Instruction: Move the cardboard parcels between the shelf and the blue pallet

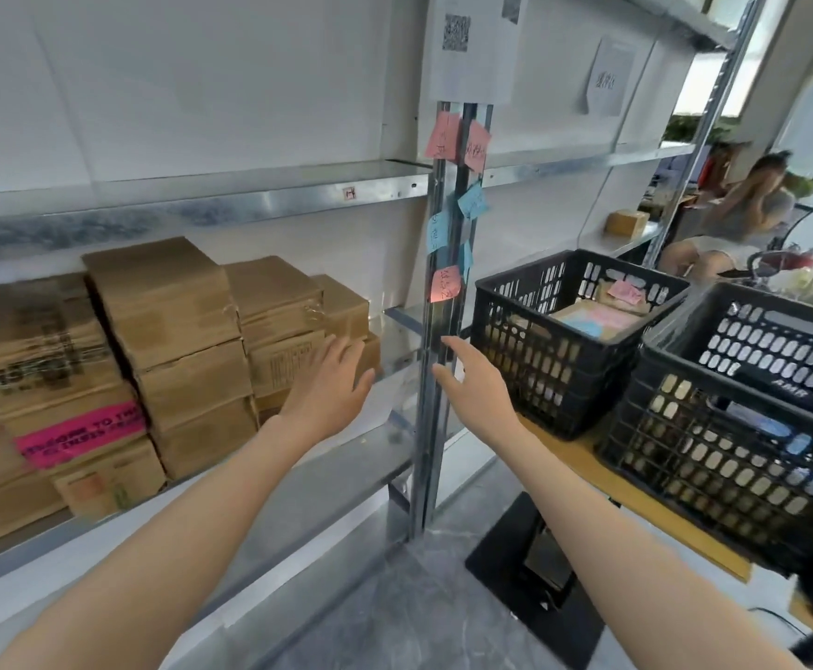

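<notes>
Cardboard parcels (pixel 293 331) sit stacked just beyond the left hand (pixel 329 384), nearer than the right hand (pixel 474 384); both hands spread, empty.

Outstretched hands (pixel 329 386) (pixel 479 394) before shelved parcels (pixel 168 331)

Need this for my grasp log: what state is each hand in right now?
Left hand: open, fingers spread by the stacked cardboard parcels, holding nothing.
Right hand: open, holding nothing, near the shelf upright.
</notes>
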